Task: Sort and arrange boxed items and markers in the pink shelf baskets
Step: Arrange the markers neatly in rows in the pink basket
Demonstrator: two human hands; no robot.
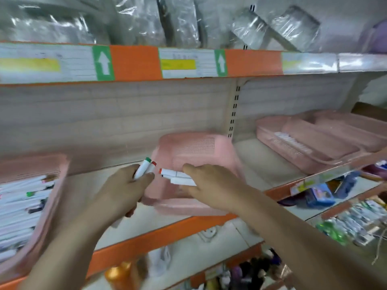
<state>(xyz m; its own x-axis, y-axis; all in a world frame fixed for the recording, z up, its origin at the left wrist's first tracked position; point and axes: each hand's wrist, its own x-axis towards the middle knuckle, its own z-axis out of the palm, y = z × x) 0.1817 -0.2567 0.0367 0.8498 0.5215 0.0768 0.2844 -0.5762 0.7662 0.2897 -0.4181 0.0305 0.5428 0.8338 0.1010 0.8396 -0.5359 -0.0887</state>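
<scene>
While gathering markers (177, 177) over the middle pink basket (194, 151), gripping two upright in left hand (123, 189), pinching more flat under right hand (209, 185) fingers. Next, probably laying them parallel inside that basket. Left of the fingers, another basket (52, 164) full of markers; right, baskets (314, 141) holding boxed items.

pink perforated basket (194, 149), white markers (178, 177) with red caps, orange shelf edge (159, 235)

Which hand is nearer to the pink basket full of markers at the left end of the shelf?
Left. The left hand, gripping two markers, is just right of that basket; the right hand is farther right, over the middle basket.
</scene>
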